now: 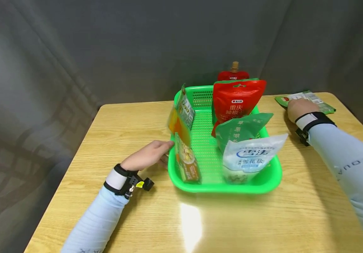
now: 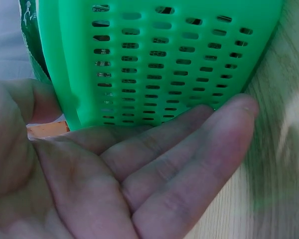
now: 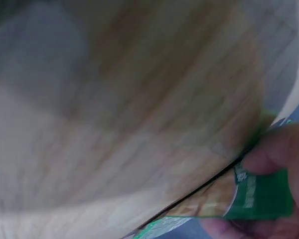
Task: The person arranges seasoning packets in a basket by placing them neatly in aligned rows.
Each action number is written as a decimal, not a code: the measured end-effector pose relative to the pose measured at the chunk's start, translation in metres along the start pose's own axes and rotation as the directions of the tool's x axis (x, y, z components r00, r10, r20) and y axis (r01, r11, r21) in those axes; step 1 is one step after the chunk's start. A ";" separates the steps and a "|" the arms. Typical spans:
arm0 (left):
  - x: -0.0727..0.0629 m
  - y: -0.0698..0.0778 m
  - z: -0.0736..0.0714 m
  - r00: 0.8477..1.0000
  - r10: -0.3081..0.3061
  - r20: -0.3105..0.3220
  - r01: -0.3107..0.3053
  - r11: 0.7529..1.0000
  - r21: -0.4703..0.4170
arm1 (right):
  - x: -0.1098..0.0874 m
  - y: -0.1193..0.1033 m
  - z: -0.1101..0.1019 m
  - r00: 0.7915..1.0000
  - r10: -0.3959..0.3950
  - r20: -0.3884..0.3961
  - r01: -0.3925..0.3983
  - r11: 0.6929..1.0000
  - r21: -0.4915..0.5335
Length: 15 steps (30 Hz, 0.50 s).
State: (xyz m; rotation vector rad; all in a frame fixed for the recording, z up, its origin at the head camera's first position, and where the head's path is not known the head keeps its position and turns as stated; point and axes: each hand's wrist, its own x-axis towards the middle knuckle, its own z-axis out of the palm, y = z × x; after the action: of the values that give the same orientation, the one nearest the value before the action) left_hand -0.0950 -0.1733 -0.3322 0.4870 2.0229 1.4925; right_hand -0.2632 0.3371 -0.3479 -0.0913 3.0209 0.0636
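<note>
A green plastic basket (image 1: pixel 225 188) stands on the table with several food packets in it. At its left side is my left hand (image 1: pixel 148 154); in the left wrist view the fairly straight fingers (image 2: pixel 189 174) lie along the perforated outer wall and the thumb is by the rim. My right hand (image 1: pixel 301 108) is at the table's back right corner, over a green packet (image 1: pixel 322 100). In the right wrist view, the thumb (image 3: pixel 266 157) lies on one face of the packet (image 3: pixel 259 194), fingers on the other, pinching it.
Inside the basket, a white salt bag (image 1: pixel 248 158), a dark green bag (image 1: pixel 243 130) and a red chilli bag (image 1: pixel 236 102) lean right; flat packets (image 1: pixel 187 161) lean on the left wall. A red Heinz pouch (image 1: pixel 233 75) stands at the back. Grey cloth (image 1: pixel 169 42) hangs behind the wooden table (image 1: pixel 131 119).
</note>
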 end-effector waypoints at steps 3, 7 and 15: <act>0.000 0.000 0.001 1.000 0.011 0.004 -0.011 1.000 0.006 | -0.006 0.003 -0.004 1.000 0.012 -0.011 -0.012 1.000 -0.006; -0.001 0.001 0.002 1.000 0.018 0.009 -0.018 1.000 0.015 | -0.013 0.004 -0.014 0.999 0.042 -0.030 -0.042 0.999 -0.010; 0.001 0.003 0.001 1.000 0.025 0.003 -0.025 0.998 0.049 | -0.028 0.014 -0.046 0.990 0.048 -0.129 -0.051 0.998 -0.024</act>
State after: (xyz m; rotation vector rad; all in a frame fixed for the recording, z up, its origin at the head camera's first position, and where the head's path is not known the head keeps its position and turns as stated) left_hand -0.0956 -0.1710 -0.3293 0.5357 2.0634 1.4592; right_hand -0.2419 0.3507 -0.2987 -0.0233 3.1520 0.1075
